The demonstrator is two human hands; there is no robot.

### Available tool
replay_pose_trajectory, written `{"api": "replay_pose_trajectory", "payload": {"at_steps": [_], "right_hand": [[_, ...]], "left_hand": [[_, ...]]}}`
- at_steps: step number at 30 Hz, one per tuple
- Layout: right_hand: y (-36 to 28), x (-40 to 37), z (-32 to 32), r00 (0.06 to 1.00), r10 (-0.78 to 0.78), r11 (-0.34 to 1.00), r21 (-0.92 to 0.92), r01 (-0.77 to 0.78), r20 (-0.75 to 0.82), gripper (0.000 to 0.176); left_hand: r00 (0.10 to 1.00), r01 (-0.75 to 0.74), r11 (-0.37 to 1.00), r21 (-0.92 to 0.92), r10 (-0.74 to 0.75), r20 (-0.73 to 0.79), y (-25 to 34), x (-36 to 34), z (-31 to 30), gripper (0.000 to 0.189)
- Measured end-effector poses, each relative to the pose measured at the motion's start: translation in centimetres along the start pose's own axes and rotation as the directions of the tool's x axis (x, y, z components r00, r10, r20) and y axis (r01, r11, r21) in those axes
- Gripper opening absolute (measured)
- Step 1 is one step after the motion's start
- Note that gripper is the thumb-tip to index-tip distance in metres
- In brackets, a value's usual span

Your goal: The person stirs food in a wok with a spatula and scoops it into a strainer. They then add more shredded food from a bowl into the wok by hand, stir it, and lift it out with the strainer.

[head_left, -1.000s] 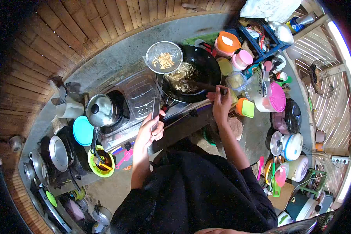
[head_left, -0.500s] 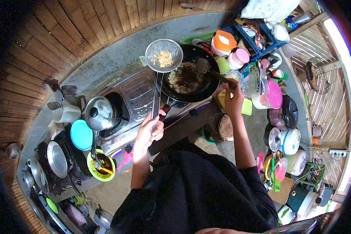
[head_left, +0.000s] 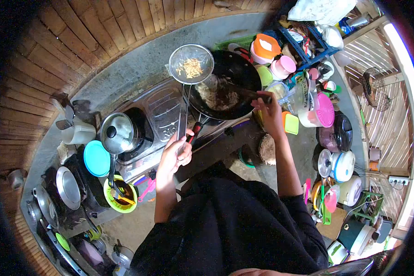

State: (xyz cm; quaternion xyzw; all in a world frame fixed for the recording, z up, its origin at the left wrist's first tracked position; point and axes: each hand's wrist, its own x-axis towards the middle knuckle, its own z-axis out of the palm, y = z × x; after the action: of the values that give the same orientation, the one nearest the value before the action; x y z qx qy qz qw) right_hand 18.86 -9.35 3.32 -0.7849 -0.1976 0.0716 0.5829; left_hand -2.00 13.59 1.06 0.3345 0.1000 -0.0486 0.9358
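My left hand point(head_left: 175, 154) is closed around the long metal handle of a mesh strainer point(head_left: 179, 56). Golden fried shreds point(head_left: 191, 68) lie in the strainer, which hangs over the left rim of a black wok point(head_left: 248, 66). Dark oil with pale shreds point(head_left: 221, 99) fills the bottom of the wok. My right hand point(head_left: 269, 110), at the wok's right side, grips the handle of a spatula point(head_left: 247, 93). Its blade reaches into the shreds and is blurred there. The wok's black and red handle point(head_left: 196, 131) points toward me, just beside my left hand.
The wok sits on the right side of a gas stove point(head_left: 163, 108); a lidded saucepan point(head_left: 117, 133) stands on the left. Nearer me is a yellow-green bowl point(head_left: 109, 202) with dark liquid. Plastic tubs point(head_left: 283, 66) crowd the right, below a blue crate point(head_left: 315, 46).
The spatula blade has swept left and down into the oil, stirring the shreds. My right hand has shifted slightly left. The strainer stays almost in place.
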Motion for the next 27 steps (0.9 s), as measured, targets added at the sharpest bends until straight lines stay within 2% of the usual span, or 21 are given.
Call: {"api": "replay_pose_trajectory", "payload": {"at_steps": [5,7,8,9,11,17,19,20,21,23,25,27], "right_hand": [[-2.8,-4.1,-1.6,0.999,-0.002,0.987,-0.160,0.008,0.042,0.021],[-5.0,-5.8,-1.8,0.995,-0.098,0.938,-0.333,0.099,0.020,0.021],[-5.3,-6.5,-1.7,0.999,-0.050,0.965,-0.260,0.044,-0.016,0.022],[-5.4,-7.0,-1.9,0.999,-0.045,0.963,-0.266,0.038,-0.021,0.022],[-5.7,-7.9,-2.5,0.991,-0.132,0.910,-0.399,0.111,-0.027,0.022],[-4.7,-7.7,-2.6,0.977,-0.185,0.882,-0.457,0.115,-0.111,0.025],[-4.0,-7.1,-2.0,0.943,-0.306,0.831,-0.521,0.196,-0.133,0.026],[-4.8,-7.0,-1.4,0.970,-0.167,0.882,-0.467,0.066,-0.179,0.027],[-4.3,-6.8,-1.3,0.969,-0.171,0.884,-0.462,0.071,-0.178,0.027],[-3.4,-5.9,-1.0,0.942,-0.309,0.808,-0.558,0.188,-0.130,0.027],[-3.6,-5.8,-0.9,0.945,-0.303,0.803,-0.567,0.184,-0.123,0.028],[-3.8,-5.7,-0.8,0.909,-0.404,0.720,-0.648,0.248,-0.101,0.020]], "left_hand": [[1.000,0.007,1.000,-0.020,-0.007,0.000,0.0,0.3,-0.3,0.023],[1.000,0.001,1.000,-0.011,-0.001,0.013,-0.1,0.6,-0.5,0.023],[1.000,0.003,1.000,0.001,-0.003,0.010,-0.1,0.7,-0.5,0.023],[1.000,0.010,1.000,-0.004,-0.010,0.015,-0.1,0.8,-0.4,0.023],[1.000,-0.006,1.000,-0.016,0.006,0.001,-0.3,1.0,-0.3,0.025],[0.999,0.011,1.000,0.010,-0.011,0.038,-0.5,0.9,-0.2,0.022],[0.999,0.005,1.000,0.014,-0.005,0.049,-0.6,0.7,-0.2,0.023],[0.999,0.000,1.000,0.018,-0.001,0.046,-0.6,0.5,-0.2,0.023],[0.999,-0.001,1.000,0.019,0.000,0.045,-0.6,0.4,-0.2,0.023],[0.999,-0.007,1.000,0.028,0.006,0.044,-0.6,0.0,-0.1,0.022],[1.000,-0.003,1.000,0.026,0.003,0.009,-0.5,-0.4,-0.1,0.022],[1.000,-0.008,1.000,0.028,0.007,0.015,-0.5,-0.5,-0.3,0.022]]}}
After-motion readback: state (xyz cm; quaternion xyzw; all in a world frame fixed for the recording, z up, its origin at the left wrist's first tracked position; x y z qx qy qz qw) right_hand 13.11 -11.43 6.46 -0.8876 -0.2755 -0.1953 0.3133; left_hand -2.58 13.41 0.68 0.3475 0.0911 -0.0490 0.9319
